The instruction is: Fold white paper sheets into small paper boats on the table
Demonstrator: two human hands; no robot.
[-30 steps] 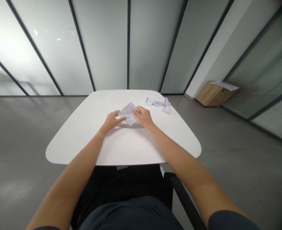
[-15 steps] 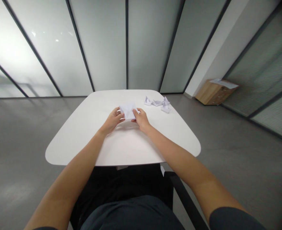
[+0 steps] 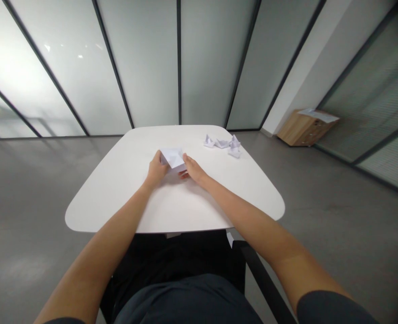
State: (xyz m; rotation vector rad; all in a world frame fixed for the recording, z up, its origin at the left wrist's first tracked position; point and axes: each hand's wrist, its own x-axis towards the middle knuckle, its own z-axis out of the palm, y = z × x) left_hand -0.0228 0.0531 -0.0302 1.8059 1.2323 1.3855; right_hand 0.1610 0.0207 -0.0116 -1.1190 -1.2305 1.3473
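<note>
A folded piece of white paper (image 3: 173,159) rests on the white table (image 3: 118,189) between my hands. My left hand (image 3: 156,171) grips its left side, with the fingers on its upper edge. My right hand (image 3: 192,171) holds its lower right corner, and the fingertips hide that part of the paper. Further right on the tabletop lie several small folded white paper pieces (image 3: 222,144), shaped like little boats, out of reach of neither hand's fingers but apart from both.
The rounded table edge curves around the front, near my body. A black chair frame (image 3: 263,279) stands at lower right. A low wooden cabinet (image 3: 303,129) with papers on top stands by the frosted glass wall (image 3: 145,63), beyond the grey floor (image 3: 337,225).
The folded paper has shifted left and lies lower on the table, its shape now more compact. Both hands have moved with it, and the fingers have closed in on its edges.
</note>
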